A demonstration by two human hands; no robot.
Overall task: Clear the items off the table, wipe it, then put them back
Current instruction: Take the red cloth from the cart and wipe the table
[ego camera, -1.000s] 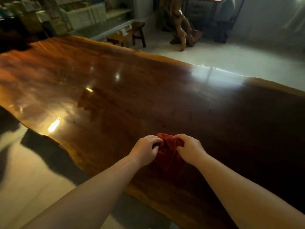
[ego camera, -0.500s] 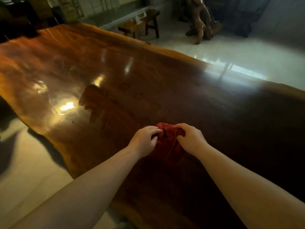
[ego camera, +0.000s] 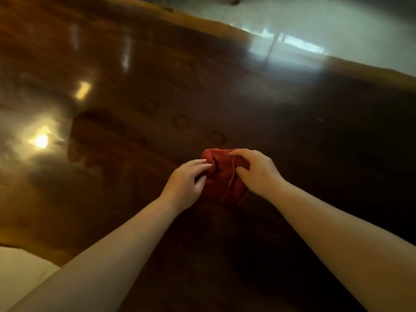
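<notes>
Where cloth (ego camera: 222,179) lies: bunched on the counter (ego camera: 202,86), near side.
Left hand (ego camera: 185,184): cloth's left edge is pinched.
Right hand (ego camera: 257,174): cloth's right side is gripped.

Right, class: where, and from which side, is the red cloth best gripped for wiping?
Probably its bunched top, from above, palm down: the red cloth lies crumpled on the table, left hand and right hand pinching its upper folds.

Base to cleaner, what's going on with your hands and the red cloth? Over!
Left hand pinches red cloth, right hand grips it. Cloth bunched on table. Only faint ring marks ahead.
</notes>
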